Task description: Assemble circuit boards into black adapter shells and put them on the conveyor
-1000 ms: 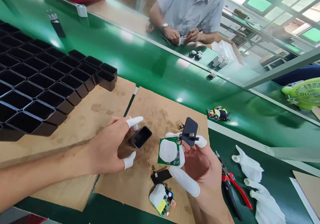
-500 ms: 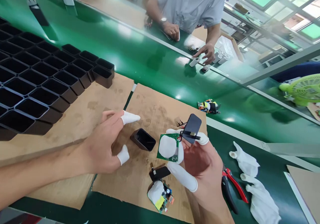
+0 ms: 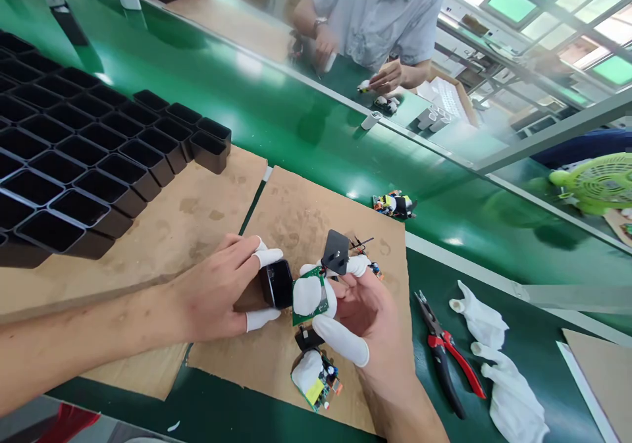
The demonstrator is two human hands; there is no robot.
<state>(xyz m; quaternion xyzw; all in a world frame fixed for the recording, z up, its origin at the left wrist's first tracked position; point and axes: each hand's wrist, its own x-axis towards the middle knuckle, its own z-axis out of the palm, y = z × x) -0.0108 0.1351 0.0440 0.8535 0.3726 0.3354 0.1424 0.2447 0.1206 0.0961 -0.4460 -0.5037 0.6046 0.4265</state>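
My left hand [image 3: 217,291], with white finger cots on its fingertips, is closed around a black plastic case [image 3: 277,284] whose open mouth faces right. In my right hand [image 3: 372,318], also in finger cots, is a green circuit board [image 3: 323,298] bearing a white blob. A black plug cover [image 3: 336,252] with two pins hangs on wires at the board's upper edge. Board and case mouth almost meet; I cannot tell if they touch. Just below lies another circuit board [image 3: 316,380] with a white blob, yellow tape and a black cover [image 3: 309,338].
Rows of empty black cases [image 3: 99,160] stand on cardboard [image 3: 316,212] at left. Red-handled pliers [image 3: 442,351] and white gloves [image 3: 513,377] lie at right. Another circuit assembly [image 3: 395,204] sits behind. A co-worker [image 3: 370,28] handles small parts across the bench; a green fan [image 3: 597,183] is at far right.
My left hand has gone from open to closed around the case and lifted or tilted it. My right hand has moved left, bringing the circuit board beside the case mouth.
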